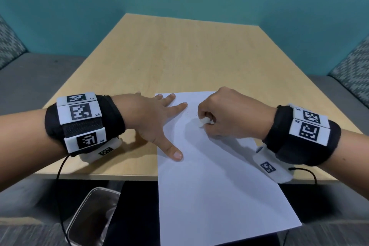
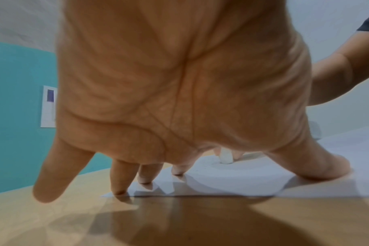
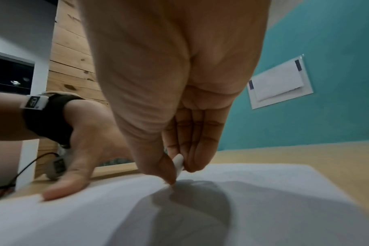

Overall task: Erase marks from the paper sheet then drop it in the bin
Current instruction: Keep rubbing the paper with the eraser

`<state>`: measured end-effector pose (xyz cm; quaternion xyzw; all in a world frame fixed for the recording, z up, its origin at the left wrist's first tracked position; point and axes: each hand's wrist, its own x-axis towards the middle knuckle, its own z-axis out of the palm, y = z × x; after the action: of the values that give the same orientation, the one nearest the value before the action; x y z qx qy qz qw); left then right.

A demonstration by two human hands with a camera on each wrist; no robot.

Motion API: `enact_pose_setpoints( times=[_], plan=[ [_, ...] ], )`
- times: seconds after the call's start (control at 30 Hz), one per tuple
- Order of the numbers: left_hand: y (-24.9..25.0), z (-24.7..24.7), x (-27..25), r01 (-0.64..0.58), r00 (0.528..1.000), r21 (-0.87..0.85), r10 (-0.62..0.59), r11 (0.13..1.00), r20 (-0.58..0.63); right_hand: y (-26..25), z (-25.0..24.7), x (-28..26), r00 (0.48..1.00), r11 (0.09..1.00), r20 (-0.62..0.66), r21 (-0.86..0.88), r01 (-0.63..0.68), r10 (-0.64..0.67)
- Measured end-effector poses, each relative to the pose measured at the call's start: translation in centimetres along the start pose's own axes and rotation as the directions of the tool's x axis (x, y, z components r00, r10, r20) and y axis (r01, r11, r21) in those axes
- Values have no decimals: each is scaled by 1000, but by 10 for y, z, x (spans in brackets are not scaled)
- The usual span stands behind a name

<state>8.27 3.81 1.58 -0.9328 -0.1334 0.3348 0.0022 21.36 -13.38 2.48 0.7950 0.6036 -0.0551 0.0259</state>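
A white paper sheet (image 1: 215, 181) lies on the wooden table (image 1: 179, 50), its near half hanging over the front edge. My left hand (image 1: 159, 118) is spread flat, fingers and thumb pressing the sheet's left edge. My right hand (image 1: 225, 114) pinches a small white eraser (image 1: 203, 122) with its tip down on the paper near the top. Faint specks show on the paper beside the eraser. The eraser (image 3: 178, 164) sits between thumb and fingers in the right wrist view, and the eraser (image 2: 225, 156) shows beyond my left palm in the left wrist view.
A bin with a clear liner (image 1: 93, 217) stands on the floor below the table's front left edge. Grey bench seats (image 1: 30, 78) flank the table on both sides. A teal wall rises behind it.
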Motion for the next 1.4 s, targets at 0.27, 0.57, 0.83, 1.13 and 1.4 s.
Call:
enact_pose_setpoints(
  times=[0.27, 0.57, 0.83, 1.13, 1.4],
  plan=[
    [-2, 2, 1, -4, 1000, 4, 4, 1000, -18, -5, -6, 6, 999, 999, 53, -36, 7, -5],
    [-3, 2, 5, -4, 1000, 6, 4, 1000, -15, -17, -6, 10, 996, 996, 67, -65, 65, -61],
    [-1, 1, 2, -7, 1000, 17, 7, 1000, -13, -24, -3, 8, 989, 991, 83, -52, 124, -120],
    [-1, 0, 2, -5, 1000, 12, 5, 1000, -11, -19, -6, 5, 991, 991, 16, -25, 131, -130],
    [-3, -5, -2, -43, 999, 34, 43, 999, 13, 23, -8, -15, 998, 998, 52, 55, -30, 28]
  ],
)
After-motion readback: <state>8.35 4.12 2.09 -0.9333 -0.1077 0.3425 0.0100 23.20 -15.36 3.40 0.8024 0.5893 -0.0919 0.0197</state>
